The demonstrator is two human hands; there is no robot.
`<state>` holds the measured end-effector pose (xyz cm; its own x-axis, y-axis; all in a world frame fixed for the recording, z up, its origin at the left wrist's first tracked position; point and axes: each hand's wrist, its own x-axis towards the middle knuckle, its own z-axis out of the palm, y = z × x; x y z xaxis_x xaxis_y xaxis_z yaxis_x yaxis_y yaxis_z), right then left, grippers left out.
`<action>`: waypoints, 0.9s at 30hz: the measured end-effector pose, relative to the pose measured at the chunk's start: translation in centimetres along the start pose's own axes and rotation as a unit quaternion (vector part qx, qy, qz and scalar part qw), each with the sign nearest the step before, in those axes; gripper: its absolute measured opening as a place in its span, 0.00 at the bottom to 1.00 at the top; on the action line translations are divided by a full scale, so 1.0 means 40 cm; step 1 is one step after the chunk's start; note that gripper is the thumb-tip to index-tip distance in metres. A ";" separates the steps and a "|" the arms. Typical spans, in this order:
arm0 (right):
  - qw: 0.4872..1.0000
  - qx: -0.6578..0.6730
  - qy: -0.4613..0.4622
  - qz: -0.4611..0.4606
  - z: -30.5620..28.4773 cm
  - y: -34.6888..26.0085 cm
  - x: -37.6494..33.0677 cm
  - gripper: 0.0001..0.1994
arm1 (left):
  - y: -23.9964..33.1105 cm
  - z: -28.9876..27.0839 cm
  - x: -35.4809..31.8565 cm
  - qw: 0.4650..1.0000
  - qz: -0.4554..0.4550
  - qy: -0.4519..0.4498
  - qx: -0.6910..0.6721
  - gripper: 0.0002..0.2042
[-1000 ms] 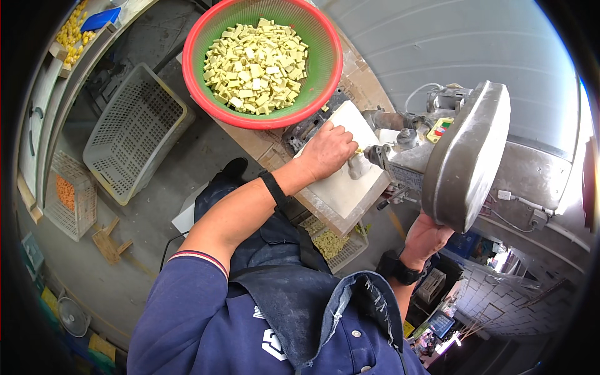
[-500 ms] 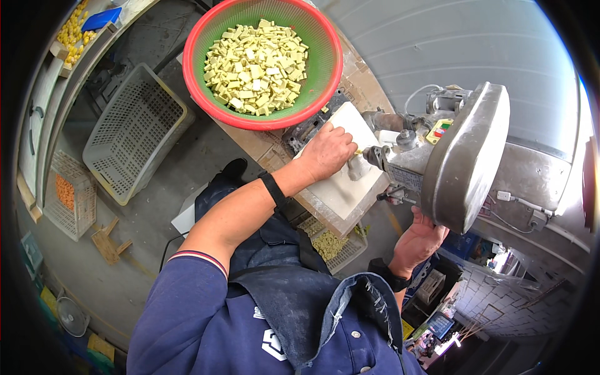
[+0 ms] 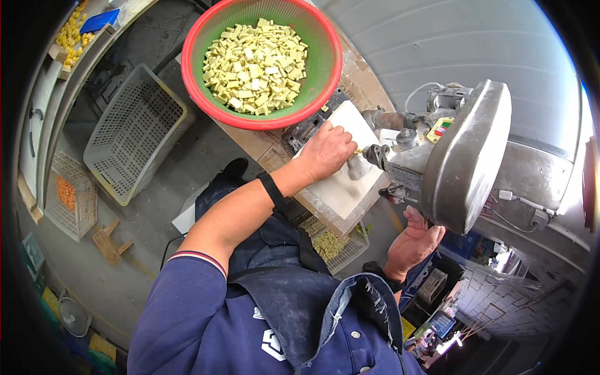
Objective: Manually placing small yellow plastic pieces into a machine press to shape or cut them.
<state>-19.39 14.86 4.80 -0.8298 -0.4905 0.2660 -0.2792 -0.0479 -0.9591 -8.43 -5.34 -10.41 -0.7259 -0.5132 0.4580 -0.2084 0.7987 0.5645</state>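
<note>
My left hand (image 3: 326, 152) is closed in a pinch over a white board (image 3: 340, 190), close to the chuck (image 3: 376, 155) of a drill press. A speck of yellow shows between its fingertips and the chuck; the curled fingers hide what they hold. My right hand (image 3: 412, 245) is open, palm turned up and fingers apart, just below the lower end of the machine's grey metal belt cover (image 3: 467, 159). A red-rimmed green colander (image 3: 192, 78), holding many small pale yellow-green blocks (image 3: 255, 67), stands beyond my left hand.
Beneath the bench edge sits a basket (image 3: 347, 255) of yellow-green pieces. On the floor to the left are a large grey crate (image 3: 134, 134), a smaller crate (image 3: 87, 209) with orange pieces and a wooden stool (image 3: 111, 240). A grey panel wall (image 3: 450, 47) rises behind the machine.
My right hand has shifted slightly down and away from the belt cover, and its fingers have opened. My left hand stays nearly still by the chuck.
</note>
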 end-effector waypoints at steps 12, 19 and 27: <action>1.000 -0.007 0.009 -0.004 0.002 0.004 -0.003 0.17 | 0.003 -0.007 0.003 1.000 0.001 -0.003 0.000 0.04; 1.000 0.000 0.015 0.003 0.005 0.002 -0.002 0.17 | 0.001 -0.005 0.003 1.000 0.000 -0.002 -0.001 0.05; 1.000 0.003 0.023 -0.019 -0.015 0.005 0.044 0.19 | 0.002 -0.008 0.003 1.000 0.004 -0.005 -0.001 0.05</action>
<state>-21.20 14.51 5.14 -0.8403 -0.4476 0.3057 -0.3078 -0.0702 -0.9489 -8.33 -5.44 -10.07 -0.7337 -0.5040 0.4557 -0.2017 0.8020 0.5623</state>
